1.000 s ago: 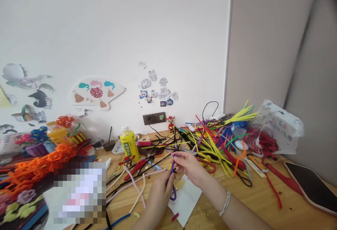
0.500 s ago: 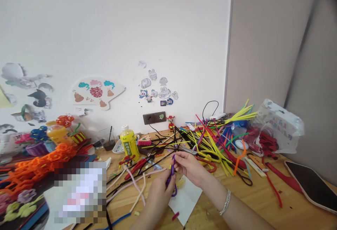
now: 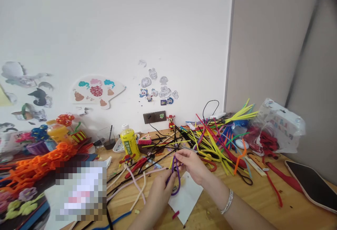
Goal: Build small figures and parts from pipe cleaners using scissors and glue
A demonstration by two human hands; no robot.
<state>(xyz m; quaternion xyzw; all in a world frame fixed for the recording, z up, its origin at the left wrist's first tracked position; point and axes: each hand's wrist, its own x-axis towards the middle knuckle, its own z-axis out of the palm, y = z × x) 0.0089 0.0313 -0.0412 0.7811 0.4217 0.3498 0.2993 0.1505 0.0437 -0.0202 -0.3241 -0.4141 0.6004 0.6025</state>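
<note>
A purple pipe cleaner [image 3: 179, 184] is bent into a loop between my two hands, above the table. My left hand [image 3: 163, 185] pinches its lower left part. The fingertips of my right hand [image 3: 190, 162] are closed on its upper end. Beneath the hands lies a white paper sheet [image 3: 190, 196], with a short magenta piece [image 3: 175, 215] on its lower left edge. A small dull-yellow bit shows near the loop, too small to name.
Heaped pipe cleaners [image 3: 210, 146] lie behind my hands. A yellow-green drink bottle [image 3: 130, 142] stands at the back, with red-handled scissors [image 3: 135, 168] in front. A phone [image 3: 312, 184] lies right; orange pipe-cleaner work [image 3: 39, 167] and a blurred-out sheet [image 3: 50, 202] lie left.
The purple pipe cleaner, earlier bunched close between the fingers, now shows as a wider loop hanging to the right of my left hand. Both hands stay in nearly the same place.
</note>
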